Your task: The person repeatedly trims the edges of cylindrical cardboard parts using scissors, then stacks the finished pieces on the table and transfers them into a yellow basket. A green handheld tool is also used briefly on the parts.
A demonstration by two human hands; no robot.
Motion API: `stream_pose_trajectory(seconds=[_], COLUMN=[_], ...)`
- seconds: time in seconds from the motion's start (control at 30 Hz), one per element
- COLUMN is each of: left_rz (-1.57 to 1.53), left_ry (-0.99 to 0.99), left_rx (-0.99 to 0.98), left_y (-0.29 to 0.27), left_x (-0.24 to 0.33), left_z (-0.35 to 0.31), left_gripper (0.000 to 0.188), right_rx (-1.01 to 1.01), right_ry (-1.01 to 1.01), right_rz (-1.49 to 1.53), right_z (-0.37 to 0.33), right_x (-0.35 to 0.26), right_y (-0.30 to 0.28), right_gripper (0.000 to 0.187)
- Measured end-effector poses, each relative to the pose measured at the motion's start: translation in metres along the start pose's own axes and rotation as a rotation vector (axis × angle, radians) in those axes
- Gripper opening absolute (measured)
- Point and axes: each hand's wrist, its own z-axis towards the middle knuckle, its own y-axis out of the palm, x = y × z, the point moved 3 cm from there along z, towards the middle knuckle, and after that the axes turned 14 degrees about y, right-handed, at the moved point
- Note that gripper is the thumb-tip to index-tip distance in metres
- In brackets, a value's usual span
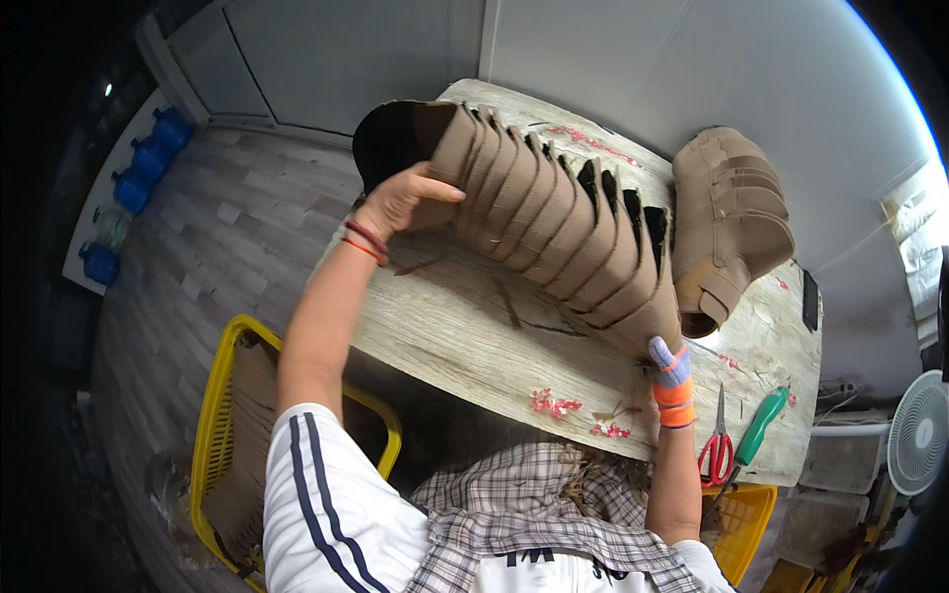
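A long row of nested brown cardboard pieces point(554, 217) stretches across a pale wooden table point(465, 336), lifted at an angle. My left hand point(400, 198), bare with red bands at the wrist, grips the row's far left end. My right hand point(670, 364), in a grey glove with orange trim, holds the row's near right end, its fingers partly hidden behind the cardboard. A second, shorter stack of the same brown pieces point(730, 222) lies on the table just beyond the right end.
Red-handled scissors point(718, 450) and a green-handled tool point(761, 425) lie near the table's right front edge. Pink scraps point(554, 403) dot the tabletop. A yellow crate point(222, 435) with cardboard stands at my left, another yellow basket point(736, 514) at my right. Blue jugs point(138, 178) line the far left.
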Motion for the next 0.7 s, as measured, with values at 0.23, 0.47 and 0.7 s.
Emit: stream_pose_trajectory(seconds=[0.23, 0.47, 0.7], left_rz=[0.628, 0.556, 1.004], left_ry=[0.281, 0.352, 0.381], left_rx=[0.225, 0.061, -0.967], left_y=[-0.067, 0.021, 0.209], left_x=[0.109, 0.186, 0.204], left_z=[-0.034, -0.123, -0.165], left_gripper=[0.023, 0.021, 0.029], right_rx=[0.038, 0.061, 0.236], right_ry=[0.016, 0.119, -0.077], right_rz=[-0.020, -0.002, 0.029], right_z=[-0.025, -0.050, -0.133], right_x=[-0.015, -0.005, -0.010], right_y=[0.037, 0.091, 0.070], right_gripper=[0.043, 0.040, 0.048])
